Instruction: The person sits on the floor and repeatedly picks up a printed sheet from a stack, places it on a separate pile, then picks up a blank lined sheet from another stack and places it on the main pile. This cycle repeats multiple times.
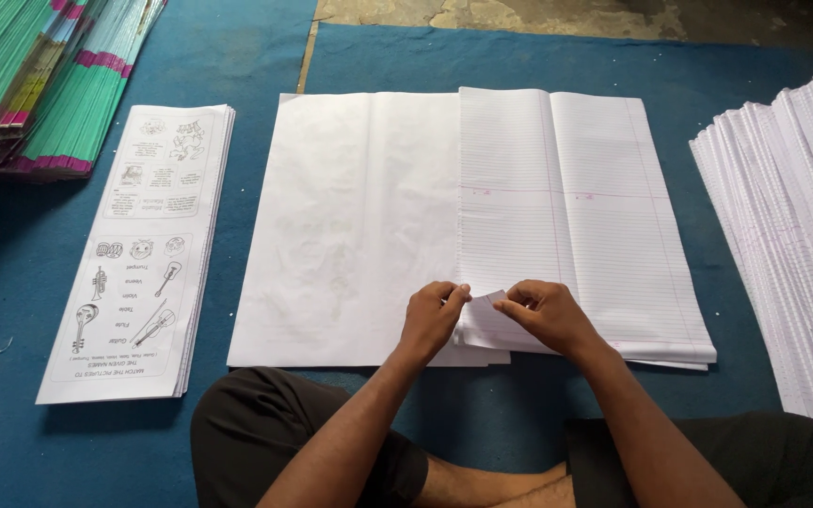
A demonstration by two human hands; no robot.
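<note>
A large plain white sheet (350, 226) lies on the blue mat in front of me. Over its right part rests a folded stack of ruled paper (585, 216) with pink margin lines. My left hand (433, 315) and my right hand (543, 312) meet at the stack's near left corner. Both pinch the lifted corner of the top ruled sheets (493, 299) between thumb and fingers. My forearms reach forward from my crossed legs in dark trousers.
A pile of printed worksheets with instrument drawings (138, 254) lies to the left. Stacked booklets with green and pink edges (39, 75) fill the far left corner. A tall fanned pile of ruled paper (792, 254) stands at the right. Bare concrete floor (566, 14) shows beyond the blue mat (265, 56).
</note>
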